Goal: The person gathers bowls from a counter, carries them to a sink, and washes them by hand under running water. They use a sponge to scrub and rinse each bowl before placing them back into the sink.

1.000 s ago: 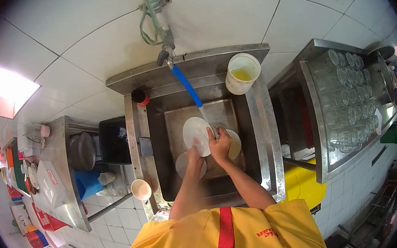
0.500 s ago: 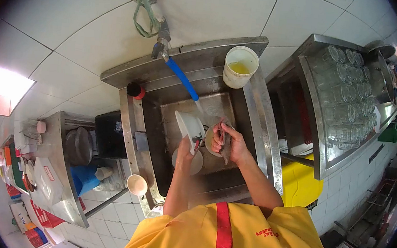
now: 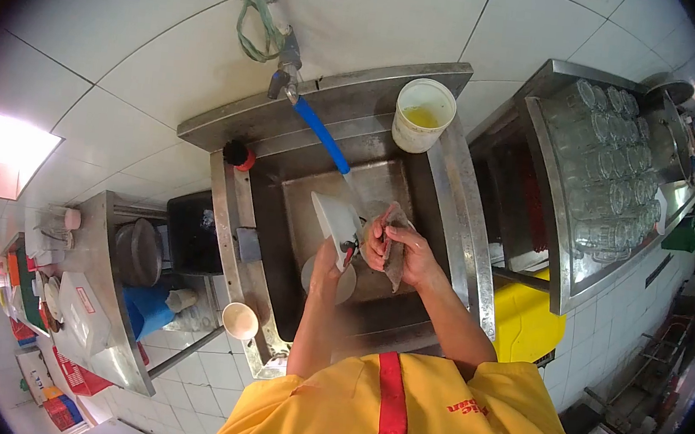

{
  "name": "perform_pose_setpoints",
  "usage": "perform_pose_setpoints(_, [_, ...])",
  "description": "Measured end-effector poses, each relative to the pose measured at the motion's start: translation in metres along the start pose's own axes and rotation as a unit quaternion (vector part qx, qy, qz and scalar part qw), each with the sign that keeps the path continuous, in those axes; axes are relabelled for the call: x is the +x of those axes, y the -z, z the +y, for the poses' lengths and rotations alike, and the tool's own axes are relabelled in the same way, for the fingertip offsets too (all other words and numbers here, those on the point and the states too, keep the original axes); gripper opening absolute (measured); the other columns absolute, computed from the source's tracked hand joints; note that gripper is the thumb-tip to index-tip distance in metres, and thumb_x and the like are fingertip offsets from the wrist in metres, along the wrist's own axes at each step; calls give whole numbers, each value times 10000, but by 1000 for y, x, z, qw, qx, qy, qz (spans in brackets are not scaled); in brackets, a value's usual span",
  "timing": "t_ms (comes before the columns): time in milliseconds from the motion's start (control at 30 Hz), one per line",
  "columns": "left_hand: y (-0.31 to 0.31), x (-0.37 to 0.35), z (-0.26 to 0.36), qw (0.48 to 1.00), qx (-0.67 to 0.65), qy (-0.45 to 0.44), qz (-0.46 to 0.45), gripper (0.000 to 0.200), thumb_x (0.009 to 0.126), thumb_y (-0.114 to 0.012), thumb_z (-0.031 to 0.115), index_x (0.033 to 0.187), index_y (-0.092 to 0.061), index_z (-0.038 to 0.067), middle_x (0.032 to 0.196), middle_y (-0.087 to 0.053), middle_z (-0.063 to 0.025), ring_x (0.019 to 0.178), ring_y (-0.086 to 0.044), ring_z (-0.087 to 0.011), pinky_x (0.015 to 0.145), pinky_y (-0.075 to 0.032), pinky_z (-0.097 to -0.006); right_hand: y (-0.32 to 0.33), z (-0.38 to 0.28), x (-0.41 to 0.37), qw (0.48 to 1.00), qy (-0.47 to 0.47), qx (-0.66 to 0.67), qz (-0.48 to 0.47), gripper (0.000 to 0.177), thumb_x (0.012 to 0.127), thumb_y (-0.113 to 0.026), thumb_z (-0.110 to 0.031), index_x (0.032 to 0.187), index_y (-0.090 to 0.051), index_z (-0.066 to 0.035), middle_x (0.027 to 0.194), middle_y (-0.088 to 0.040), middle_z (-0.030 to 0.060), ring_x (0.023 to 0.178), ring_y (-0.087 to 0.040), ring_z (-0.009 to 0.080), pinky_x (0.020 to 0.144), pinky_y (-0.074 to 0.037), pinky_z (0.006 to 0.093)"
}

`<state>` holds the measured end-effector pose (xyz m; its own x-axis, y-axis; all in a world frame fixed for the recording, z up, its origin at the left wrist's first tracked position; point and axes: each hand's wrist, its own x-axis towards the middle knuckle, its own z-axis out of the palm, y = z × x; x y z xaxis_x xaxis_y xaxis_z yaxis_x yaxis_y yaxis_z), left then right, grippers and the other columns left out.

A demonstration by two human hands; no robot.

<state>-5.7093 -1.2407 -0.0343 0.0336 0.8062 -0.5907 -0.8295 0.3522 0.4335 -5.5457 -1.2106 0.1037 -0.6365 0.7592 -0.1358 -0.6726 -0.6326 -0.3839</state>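
Over the sink, my left hand grips a white dish that is tilted on edge, with a small black-and-red patch near its lower end. My right hand is closed around a grey-brown cloth, close to the right of the dish. Water runs from the blue hose down between the dish and the cloth. Below my left hand, a round pale dish lies in the sink, partly hidden by my wrist.
A white bucket with yellowish liquid stands at the sink's back right corner. On the left rim are a red-and-black brush, a grey sponge and a cream cup. Several glass mugs fill the right shelf.
My right hand has turned and shifted slightly with the cloth, whose upper end now stands higher. The white dish has tilted a little in my left hand.
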Motion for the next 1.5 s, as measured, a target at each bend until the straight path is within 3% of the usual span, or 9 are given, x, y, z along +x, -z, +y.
perform_pose_setpoints(767, [8,13,-9,999,-6,16,34,206,887,-445,179,948,-559,20,795,-581,-57,687,-563,-157,575,-459,-285,-9,-3,4,996,-2,-75,58,111,778,-542,-143,771,-475,-55,629,-492,58,531,-481,160,473,-400,288])
perform_pose_setpoints(933, [-24,9,-8,936,-136,28,-324,266,844,-497,205,971,-533,-26,879,-588,-149,817,-593,-264,629,-553,-364,15,4,14,972,-3,-136,194,101,828,-536,-149,822,-489,-59,656,-534,58,535,-503,143,456,-411,295])
perform_pose_setpoints(967, [-6,24,-21,960,-207,17,-189,305,830,-508,207,1014,-519,-36,937,-576,-176,878,-586,-302,710,-560,-382,24,5,15,955,-16,-167,243,137,842,-540,-189,863,-514,-56,697,-549,65,584,-520,134,497,-426,289])
perform_pose_setpoints(1133, [-7,29,-24,919,-338,104,-171,293,857,-485,179,1069,-510,-21,1003,-572,-156,922,-581,-270,750,-556,-354,60,17,30,880,126,-282,361,303,866,-546,-267,1050,-547,-27,894,-588,84,820,-557,143,709,-450,274])
perform_pose_setpoints(1200, [0,32,-28,982,-160,35,-97,261,884,-462,174,1075,-520,5,1001,-576,-128,892,-590,-233,707,-555,-330,52,16,34,848,138,-398,323,480,874,-514,-324,1173,-464,47,1147,-528,191,1074,-493,284,928,-354,354])
perform_pose_setpoints(1267, [32,58,-38,961,-144,80,-222,263,894,-479,191,1100,-510,31,991,-581,-103,850,-600,-207,651,-544,-323,42,28,43,763,135,-532,341,576,873,-488,-400,1196,-435,74,1211,-480,244,1153,-446,322,957,-329,369])
perform_pose_setpoints(1333, [2,36,-23,995,94,44,12,331,884,-517,224,1146,-478,25,976,-588,-95,820,-605,-218,649,-526,-328,23,28,48,653,189,-683,266,656,873,-433,-469,1210,-417,94,1199,-478,275,1168,-435,354,970,-319,379])
perform_pose_setpoints(1467, [-7,14,7,941,322,-47,89,457,797,-658,274,1070,-493,-54,916,-601,-127,731,-606,-214,629,-516,-371,49,-8,55,895,-207,-314,240,699,845,-337,-623,1135,-531,-17,1144,-537,210,1055,-517,281,901,-380,341])
perform_pose_setpoints(1500, [2,18,9,908,396,-62,124,479,769,-692,282,1054,-508,-56,899,-609,-131,745,-609,-204,645,-513,-348,70,2,55,931,-176,-258,190,693,830,-330,-656,1084,-565,-55,1070,-578,163,941,-553,253,827,-415,326])
